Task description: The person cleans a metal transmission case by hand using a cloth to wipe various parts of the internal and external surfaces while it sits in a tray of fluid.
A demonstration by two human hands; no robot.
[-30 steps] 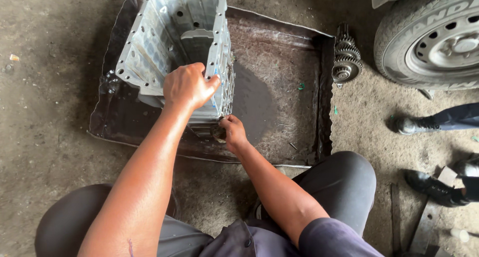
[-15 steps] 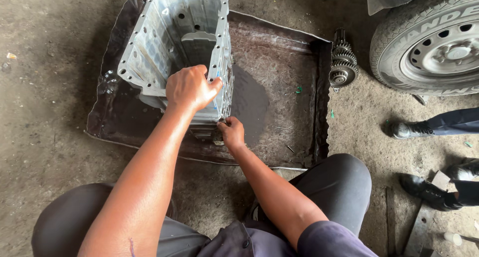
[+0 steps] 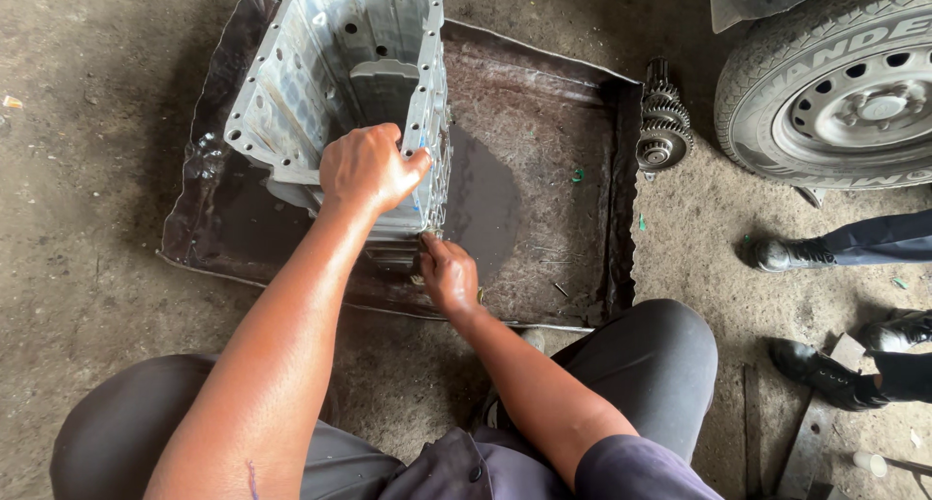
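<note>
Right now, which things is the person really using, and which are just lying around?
Being used:
- left hand gripping the rim of the grey metal casing
- right hand at the casing's bottom corner
- dark metal tray under the casing

Just lying about:
- gear shaft beside the tray
- car wheel
- another person's black shoes

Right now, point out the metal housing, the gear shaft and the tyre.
metal housing (image 3: 320,63): head view, on its pale inner wall.
gear shaft (image 3: 663,131): head view, on the stacked gears beside the tray.
tyre (image 3: 777,63): head view, on the black sidewall, upper right.
</note>
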